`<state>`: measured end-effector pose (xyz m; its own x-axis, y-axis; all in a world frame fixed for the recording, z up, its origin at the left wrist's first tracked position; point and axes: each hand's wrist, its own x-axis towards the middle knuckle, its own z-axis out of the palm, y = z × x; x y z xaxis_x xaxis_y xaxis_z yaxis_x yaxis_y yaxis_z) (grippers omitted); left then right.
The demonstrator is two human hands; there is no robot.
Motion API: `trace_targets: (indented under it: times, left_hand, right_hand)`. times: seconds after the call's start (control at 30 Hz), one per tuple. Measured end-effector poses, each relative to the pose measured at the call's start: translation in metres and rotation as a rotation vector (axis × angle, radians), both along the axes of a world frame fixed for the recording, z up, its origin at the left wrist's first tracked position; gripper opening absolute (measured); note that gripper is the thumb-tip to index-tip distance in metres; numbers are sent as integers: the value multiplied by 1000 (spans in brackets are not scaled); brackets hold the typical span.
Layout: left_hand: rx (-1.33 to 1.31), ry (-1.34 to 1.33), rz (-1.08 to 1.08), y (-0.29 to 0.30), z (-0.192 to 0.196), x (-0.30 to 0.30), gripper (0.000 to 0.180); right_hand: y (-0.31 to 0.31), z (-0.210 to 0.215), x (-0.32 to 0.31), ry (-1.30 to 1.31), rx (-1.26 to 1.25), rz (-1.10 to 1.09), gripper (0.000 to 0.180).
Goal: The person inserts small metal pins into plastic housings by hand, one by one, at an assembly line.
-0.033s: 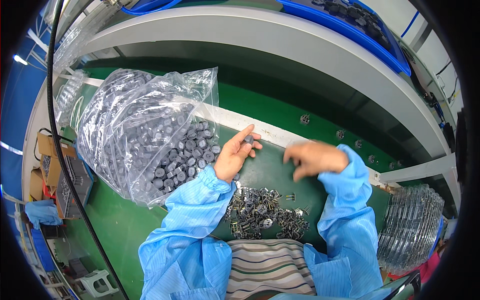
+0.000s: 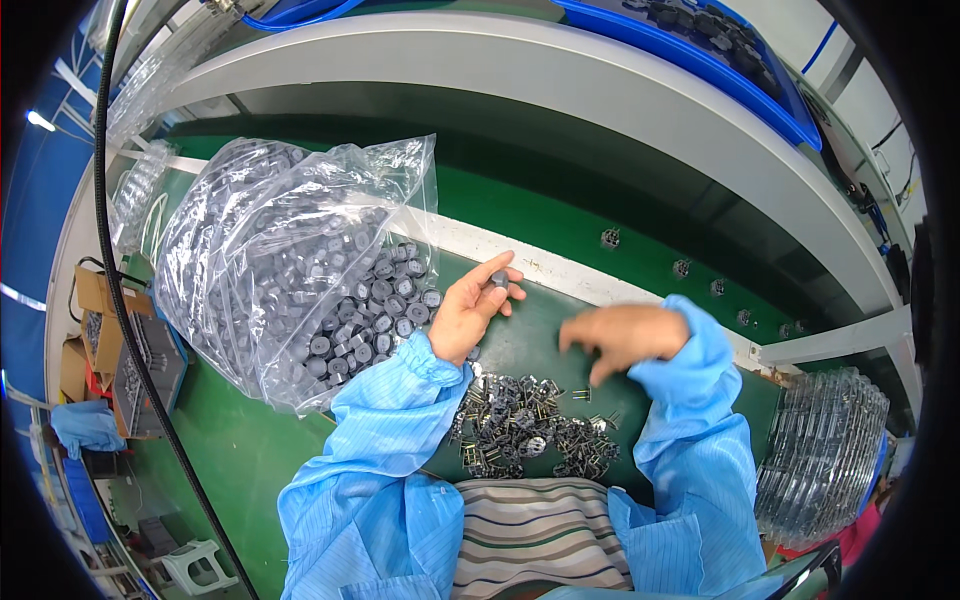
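My left hand [image 2: 466,312] is raised over the green bench mat, its fingers closed on a small dark grey round cap [image 2: 500,279] held between thumb and fingertips. To its right, my right hand [image 2: 628,336] hovers above the mat, blurred by motion, fingers curved and apart, with nothing visible between them. Below it lies a pile of small black parts with metal pins [image 2: 525,425], close to my body. Left of my left hand, many grey caps [image 2: 385,310] spill from the mouth of a large clear plastic bag [image 2: 270,240].
A white strip [image 2: 480,238] crosses the bench behind my hands. Beyond it several small parts [image 2: 681,268] sit in a row under a grey shelf [image 2: 560,60]. A blue tray [image 2: 700,60] is on that shelf. Stacked clear plastic trays [image 2: 825,455] stand at right; a black cable [image 2: 135,340] hangs at left.
My right hand has dropped slightly toward the pile of pinned parts and a little to the left. My left hand with the cap has barely moved.
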<state>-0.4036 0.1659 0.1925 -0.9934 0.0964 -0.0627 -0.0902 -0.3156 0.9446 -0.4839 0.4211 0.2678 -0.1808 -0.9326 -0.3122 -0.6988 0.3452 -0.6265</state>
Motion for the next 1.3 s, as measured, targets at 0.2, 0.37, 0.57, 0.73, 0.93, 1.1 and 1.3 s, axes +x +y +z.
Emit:
trace_targets:
  times: [0.2, 0.37, 0.57, 0.73, 0.93, 1.1, 1.3]
  left_hand:
    - [32, 37, 100, 1, -2, -3, 43]
    - [-34, 45, 110, 7, 8, -1, 36]
    - [-78, -19, 94, 8, 7, 0, 41]
    - [-79, 23, 81, 10, 0, -1, 43]
    - [-205, 73, 150, 10, -7, -5, 40]
    - [-295, 141, 264, 8, -9, -5, 34]
    - [-581, 162, 253, 13, 6, 0, 33]
  right_hand:
    - [-21, -25, 9, -207, 81, 242, 30]
    - [-20, -24, -13, -297, -6, 40, 19]
    - [-26, -27, 1, -282, -28, 176, 20]
    - [-23, -20, -2, -237, -72, 109, 17]
    - [-29, -44, -16, -55, -342, -302, 18]
    - [-32, -28, -17, -6, -226, -317, 23]
    - [-36, -49, -13, 142, -540, -285, 21]
